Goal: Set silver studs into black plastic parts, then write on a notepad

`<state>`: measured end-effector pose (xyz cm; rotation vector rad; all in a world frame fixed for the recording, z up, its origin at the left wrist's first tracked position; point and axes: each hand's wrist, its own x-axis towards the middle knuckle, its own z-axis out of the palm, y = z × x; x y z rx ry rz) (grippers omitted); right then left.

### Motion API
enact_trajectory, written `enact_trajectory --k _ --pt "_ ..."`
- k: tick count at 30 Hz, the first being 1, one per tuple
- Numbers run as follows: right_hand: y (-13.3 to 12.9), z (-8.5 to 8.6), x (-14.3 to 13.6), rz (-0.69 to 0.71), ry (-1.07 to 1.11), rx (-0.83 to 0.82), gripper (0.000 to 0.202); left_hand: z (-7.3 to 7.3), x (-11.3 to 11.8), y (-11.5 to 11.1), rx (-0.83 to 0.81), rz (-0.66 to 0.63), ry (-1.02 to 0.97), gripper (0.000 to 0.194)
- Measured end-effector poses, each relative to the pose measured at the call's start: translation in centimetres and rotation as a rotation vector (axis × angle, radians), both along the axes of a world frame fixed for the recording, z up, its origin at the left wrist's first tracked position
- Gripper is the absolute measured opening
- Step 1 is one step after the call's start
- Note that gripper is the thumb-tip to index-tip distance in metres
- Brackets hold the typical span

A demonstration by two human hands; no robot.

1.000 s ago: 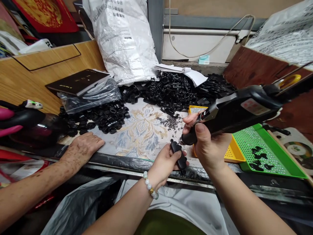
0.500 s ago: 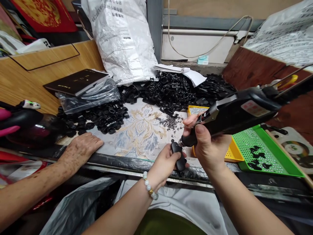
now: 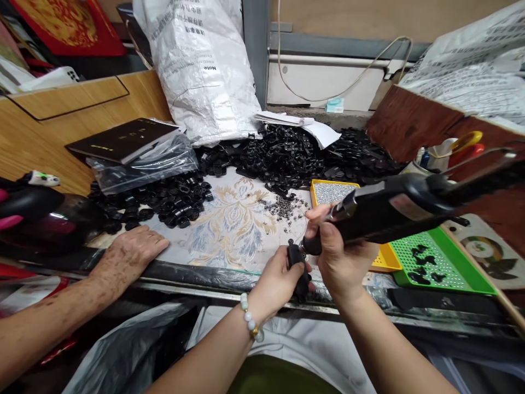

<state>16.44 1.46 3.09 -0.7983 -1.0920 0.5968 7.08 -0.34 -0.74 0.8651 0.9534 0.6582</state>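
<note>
Notebook: dark cover; its gold lettering is too small to read.
Co-worker's hand: rests on the desk, fingers loosely curled.
White sack: "Note" reads upside down, with Chinese characters above it.
Left hand: pinches a black part over the desk's front edge.
Step in hand: probably screw-driving on that part; the next move seems to call for a steady pinch and a well-aligned bit.
Right hand: grips a power screwdriver, its tip at the part's upper end; contact cannot be told.
Sticker: on the screwdriver, blurred.
Second sack: printed lines, illegible.
</note>
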Motion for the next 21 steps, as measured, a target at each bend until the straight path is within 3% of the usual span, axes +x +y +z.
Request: enact_trajectory --k 6,12,15,17,21 --pt "1.1 0.7 1.7 -0.04 -0.01 -0.068 0.016 0.6 0.3 0.6 -0.033 -0.1 -0.006 0.016" --pt "1.8 1.9 2.6 0.033 -0.097 -0.085 0.014 0.3 0.9 1.1 -0.043 -0.106 0.016 0.017" --pt "3.1 2.9 3.7 -0.098 -0.119 0.07 0.014 0.2 0.5 1.0 -0.066 -0.068 0.011 0.019" --pt "4.7 2.8 5.1 -0.221 -0.087 0.088 0.019 0.2 0.1 1.0 -0.085 -0.049 -0.01 0.022" --pt "7.9 0.2 8.4 -0.353 -0.006 0.0 0.03 0.2 -0.6 0.9 -0.12 -0.022 -0.116 0.028"
